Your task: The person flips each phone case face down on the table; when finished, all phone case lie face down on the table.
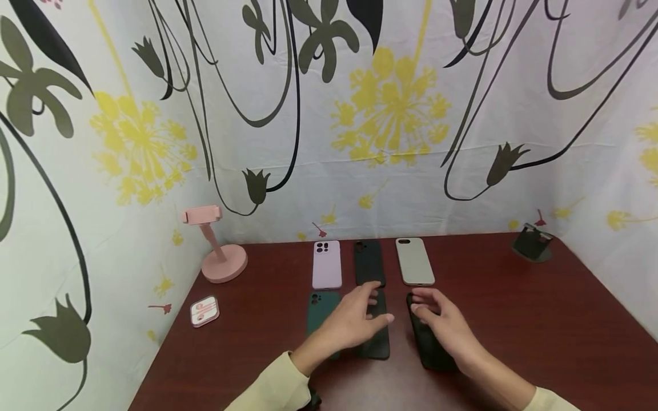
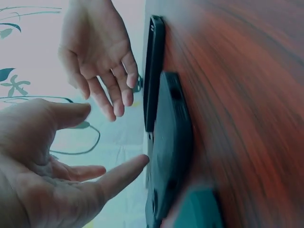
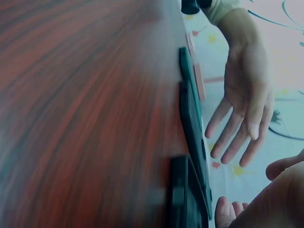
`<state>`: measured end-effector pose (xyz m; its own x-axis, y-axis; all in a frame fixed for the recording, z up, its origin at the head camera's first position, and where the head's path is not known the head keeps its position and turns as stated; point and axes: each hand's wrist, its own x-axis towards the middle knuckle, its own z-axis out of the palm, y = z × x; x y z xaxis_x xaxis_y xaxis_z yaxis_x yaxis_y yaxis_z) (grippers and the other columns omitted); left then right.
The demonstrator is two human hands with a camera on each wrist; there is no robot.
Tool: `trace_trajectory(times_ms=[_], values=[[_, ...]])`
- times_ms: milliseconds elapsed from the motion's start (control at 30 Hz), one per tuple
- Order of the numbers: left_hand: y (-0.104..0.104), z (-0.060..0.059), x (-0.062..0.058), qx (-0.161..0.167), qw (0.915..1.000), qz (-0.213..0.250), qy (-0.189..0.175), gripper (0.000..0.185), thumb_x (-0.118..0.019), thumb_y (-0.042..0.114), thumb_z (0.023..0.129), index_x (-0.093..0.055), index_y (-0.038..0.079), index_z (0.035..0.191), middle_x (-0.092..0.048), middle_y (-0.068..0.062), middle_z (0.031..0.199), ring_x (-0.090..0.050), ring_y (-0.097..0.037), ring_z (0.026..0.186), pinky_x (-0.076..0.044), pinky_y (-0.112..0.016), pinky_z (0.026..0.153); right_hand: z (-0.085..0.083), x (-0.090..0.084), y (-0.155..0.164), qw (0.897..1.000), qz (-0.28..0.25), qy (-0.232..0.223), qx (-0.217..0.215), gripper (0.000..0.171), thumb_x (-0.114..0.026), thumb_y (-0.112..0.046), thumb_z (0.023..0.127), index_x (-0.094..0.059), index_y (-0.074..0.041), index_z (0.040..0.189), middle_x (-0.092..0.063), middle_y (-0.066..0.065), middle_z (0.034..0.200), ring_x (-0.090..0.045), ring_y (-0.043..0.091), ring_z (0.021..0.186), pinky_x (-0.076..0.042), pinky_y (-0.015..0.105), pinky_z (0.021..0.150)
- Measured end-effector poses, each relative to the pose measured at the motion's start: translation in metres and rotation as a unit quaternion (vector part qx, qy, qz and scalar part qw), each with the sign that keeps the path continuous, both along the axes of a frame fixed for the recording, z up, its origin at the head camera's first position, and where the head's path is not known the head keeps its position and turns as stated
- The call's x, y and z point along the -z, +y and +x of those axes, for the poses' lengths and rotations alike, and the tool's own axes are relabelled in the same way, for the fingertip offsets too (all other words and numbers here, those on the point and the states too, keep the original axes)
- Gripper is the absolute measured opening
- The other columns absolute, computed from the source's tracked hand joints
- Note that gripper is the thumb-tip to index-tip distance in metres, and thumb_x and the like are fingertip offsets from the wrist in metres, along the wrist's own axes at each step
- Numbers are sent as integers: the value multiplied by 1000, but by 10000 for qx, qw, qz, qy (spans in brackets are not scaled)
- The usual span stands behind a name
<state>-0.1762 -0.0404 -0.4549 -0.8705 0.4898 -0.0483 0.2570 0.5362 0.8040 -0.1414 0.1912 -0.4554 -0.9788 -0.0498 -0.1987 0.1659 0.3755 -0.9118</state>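
Observation:
Six phone cases lie in two rows on the brown table. At the back are a lilac case (image 1: 327,271), a black case (image 1: 369,262) and a cream case (image 1: 414,262). The front row has a teal case (image 1: 320,314), a dark case (image 1: 379,345) in the middle and a black case (image 1: 430,348) on the right. My left hand (image 1: 352,317) hovers over the middle dark case, fingers spread and loosely bent, holding nothing. Above the right black case is my right hand (image 1: 449,325), fingers relaxed, palm empty in the left wrist view.
A pink phone stand (image 1: 224,264) stands at the table's back left, with a small square case (image 1: 204,311) in front of it. At the back right is a dark stand (image 1: 532,242). Part of a black object (image 1: 312,399) shows beside my left sleeve. Patterned cloth (image 1: 319,142) hangs behind.

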Motion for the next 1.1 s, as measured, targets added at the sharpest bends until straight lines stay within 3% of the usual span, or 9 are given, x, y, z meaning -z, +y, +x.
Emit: trace_trajectory(times_ms=[267,433,567,667,733,1100], values=[[19,0,-8,720,9940,285,-774,68,-68,35,105,-34,31,163,-53,-5,160,-63,-14,136,-58,-31,103,-3,-2,31,9999,138,-45,73,60,-52,-35,113,-33,-6,162,-46,22,161,-50,36,144,-42,56,115],[32,3,-9,736,9891,363,-1219,76,-70,35,103,-28,28,166,-50,-5,163,-64,-12,136,-57,-33,104,-6,-2,44,9991,92,-370,163,66,-49,-37,113,-24,-4,165,-36,25,166,-41,40,149,-44,55,114],[42,7,-7,675,9898,22,-1254,83,-70,43,102,-22,28,169,-51,-2,163,-65,-8,131,-56,-37,107,-8,2,55,9966,-22,-820,116,75,-46,-43,113,-17,1,166,-23,30,170,-34,46,154,-46,54,114],[49,9,-6,693,9894,-154,-1266,87,-70,47,101,-19,30,169,-52,-1,161,-67,-5,127,-56,-36,107,-6,5,64,9930,-165,-1167,19,81,-43,-46,114,-10,5,166,-13,33,172,-25,50,157,-41,59,119],[53,10,-5,722,9884,-166,-1327,89,-71,48,100,-18,31,169,-52,-1,161,-68,-4,125,-57,-35,106,-4,5,69,9912,-230,-1305,-9,81,-41,-46,114,-9,7,166,-13,34,171,-23,51,157,-39,60,121],[54,14,-3,836,9852,29,-1497,89,-69,48,101,-14,33,169,-50,-9,163,-67,-7,129,-57,-33,105,0,3,66,9905,-78,-1356,-220,86,-50,-49,111,-14,9,164,-17,35,170,-32,51,153,-49,55,114]])
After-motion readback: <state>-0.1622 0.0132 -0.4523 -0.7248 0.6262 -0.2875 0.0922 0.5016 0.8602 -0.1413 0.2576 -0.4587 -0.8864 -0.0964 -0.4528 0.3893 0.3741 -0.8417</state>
